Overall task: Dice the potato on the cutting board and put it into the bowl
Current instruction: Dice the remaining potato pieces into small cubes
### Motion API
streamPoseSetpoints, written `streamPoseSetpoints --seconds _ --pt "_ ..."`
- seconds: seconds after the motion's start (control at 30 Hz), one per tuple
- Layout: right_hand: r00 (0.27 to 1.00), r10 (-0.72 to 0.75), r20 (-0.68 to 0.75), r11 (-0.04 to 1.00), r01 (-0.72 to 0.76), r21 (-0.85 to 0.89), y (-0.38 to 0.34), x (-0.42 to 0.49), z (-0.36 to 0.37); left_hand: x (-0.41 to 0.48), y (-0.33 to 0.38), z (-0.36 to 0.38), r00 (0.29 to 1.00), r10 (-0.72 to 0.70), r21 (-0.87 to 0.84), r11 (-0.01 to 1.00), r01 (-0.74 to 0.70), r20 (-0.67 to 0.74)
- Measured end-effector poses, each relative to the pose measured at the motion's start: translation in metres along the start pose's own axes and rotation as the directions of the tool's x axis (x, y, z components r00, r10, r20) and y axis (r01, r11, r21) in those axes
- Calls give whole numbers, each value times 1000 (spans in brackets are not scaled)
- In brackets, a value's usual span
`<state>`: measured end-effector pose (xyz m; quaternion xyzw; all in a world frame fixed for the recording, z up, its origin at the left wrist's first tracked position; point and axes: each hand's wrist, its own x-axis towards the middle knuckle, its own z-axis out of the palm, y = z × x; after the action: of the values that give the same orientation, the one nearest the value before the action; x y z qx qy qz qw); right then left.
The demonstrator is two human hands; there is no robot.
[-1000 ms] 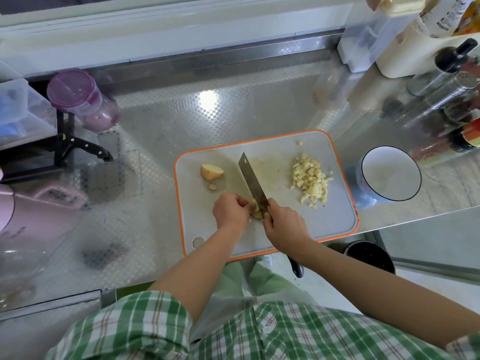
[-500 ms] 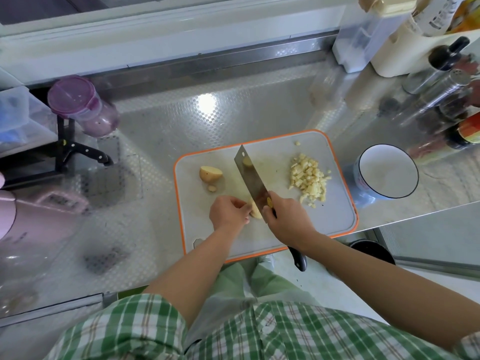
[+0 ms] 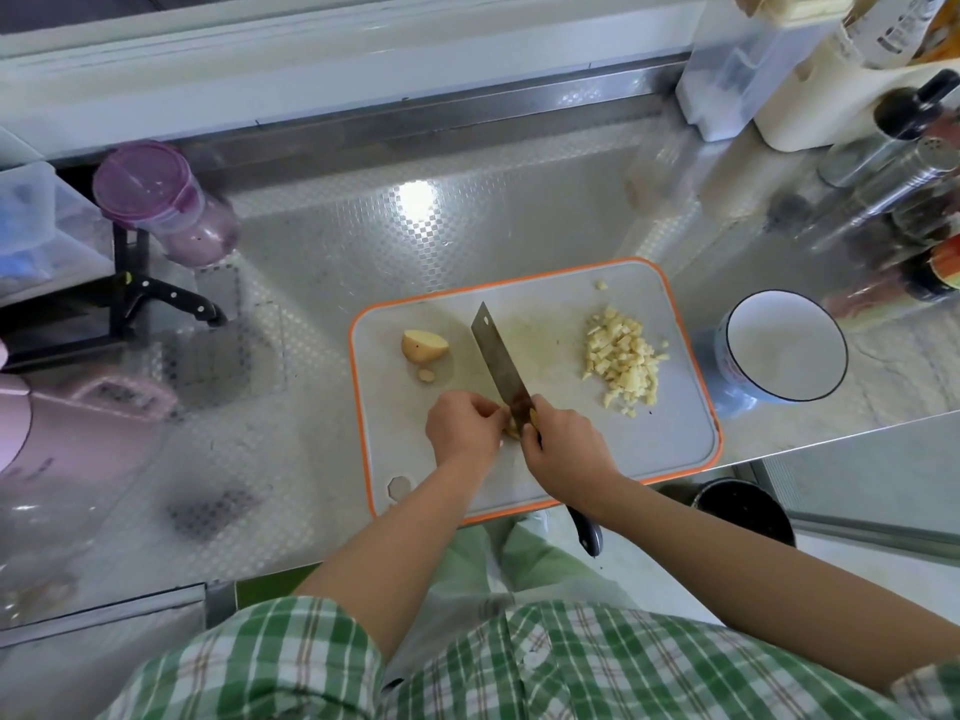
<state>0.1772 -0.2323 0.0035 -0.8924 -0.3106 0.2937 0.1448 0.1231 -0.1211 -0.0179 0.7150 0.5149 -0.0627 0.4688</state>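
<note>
Dicing. Left hand [image 3: 465,426] apparently pinches potato piece [image 3: 511,428], mostly hidden; right hand [image 3: 563,449] grips knife [image 3: 503,356]. Next: finish cuts, fill bowl [image 3: 784,350] at 3 o'clock.

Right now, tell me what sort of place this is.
Probably a home kitchen: an orange-rimmed cutting board with diced potato, a cleaver in the right hand, and seasoning bottles at the far right.

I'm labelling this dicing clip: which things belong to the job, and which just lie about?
Job: cutting board, cleaver, left hand, right hand, potato piece being cut, potato chunk, diced pile, bowl.
Lying about: purple-lidded jar, spare knife, metal shaker, dark pot.
</note>
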Motion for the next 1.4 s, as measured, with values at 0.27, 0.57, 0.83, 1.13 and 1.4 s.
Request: streamPoseSetpoints --seconds 0.27,0.57,0.83,1.13,1.4 --pt "999 31 -13 999 -31 -38 -4 -1 3 2 -2 1 1000 -1 13 1000 1 7" --pt "973 -35 -227 982 76 172 -5 4 -28 1 0 -5 998 56 160 986 -57 8" --pt "955 106 -278 938 -3 347 26 6 -55 22 -6 -23 507 747 497 274 -824 430" --pt "976 85 -201 944 -14 330 38 -5 -43 20 18 -15 449 600 586 -41 -809 662" --pt "986 75 -150 963 -33 267 35 -2 -36 13 -2 -8 666 653 602 382 -701 361"
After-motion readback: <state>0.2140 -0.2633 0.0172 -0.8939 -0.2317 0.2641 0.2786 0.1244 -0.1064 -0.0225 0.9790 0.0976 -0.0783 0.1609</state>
